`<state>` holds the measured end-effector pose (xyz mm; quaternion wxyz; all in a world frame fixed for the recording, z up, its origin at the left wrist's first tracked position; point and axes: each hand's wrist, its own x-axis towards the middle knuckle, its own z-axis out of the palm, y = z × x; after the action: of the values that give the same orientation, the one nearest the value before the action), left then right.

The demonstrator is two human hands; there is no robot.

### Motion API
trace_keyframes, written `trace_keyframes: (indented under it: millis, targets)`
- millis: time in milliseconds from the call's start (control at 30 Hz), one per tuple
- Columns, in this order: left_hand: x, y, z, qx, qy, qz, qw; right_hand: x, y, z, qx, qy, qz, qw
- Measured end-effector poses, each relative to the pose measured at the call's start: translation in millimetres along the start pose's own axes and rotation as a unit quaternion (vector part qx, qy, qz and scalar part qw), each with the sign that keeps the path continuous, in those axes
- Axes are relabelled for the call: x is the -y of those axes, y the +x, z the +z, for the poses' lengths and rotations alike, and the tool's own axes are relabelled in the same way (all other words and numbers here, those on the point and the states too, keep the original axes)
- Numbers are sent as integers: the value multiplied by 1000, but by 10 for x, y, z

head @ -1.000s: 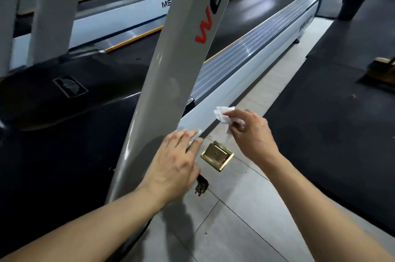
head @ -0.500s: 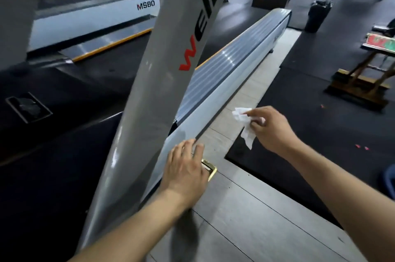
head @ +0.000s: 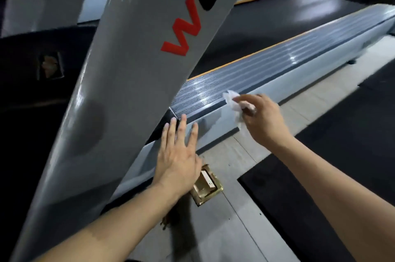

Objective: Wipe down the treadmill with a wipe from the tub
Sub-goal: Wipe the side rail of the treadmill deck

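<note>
R hand (head: 264,119), mid-right of frame, pinches crumpled wipe (head: 235,108) against treadmill side rail (head: 277,73). L hand (head: 178,155), frame centre, fingers straight, flat on rail by grey upright (head: 119,95).

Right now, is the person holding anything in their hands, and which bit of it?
The right hand pinches a crumpled white wipe by its upper part, the rest hanging below. The left hand holds nothing; it lies flat against the grey treadmill side rail.

Side rail (head: 277,73) lies open rightward — slanted upright (head: 128,90) blocks left.
</note>
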<state>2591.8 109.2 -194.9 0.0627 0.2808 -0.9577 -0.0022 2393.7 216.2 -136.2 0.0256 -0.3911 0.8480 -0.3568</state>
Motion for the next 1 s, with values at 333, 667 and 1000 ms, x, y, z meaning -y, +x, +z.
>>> trace_keyframes:
  millis: [333,667,1000]
  targets:
    - [-110,141,15,82,35,-130,988,-111,749,787,20,-58,-258,964]
    - [-111,179,-63,123,-13,-140,982,89,875,1066,250,-8,-361,898]
    - [-145,190,-175,98,-80,-154,980,333,945,1159,254,-9,-356,899]
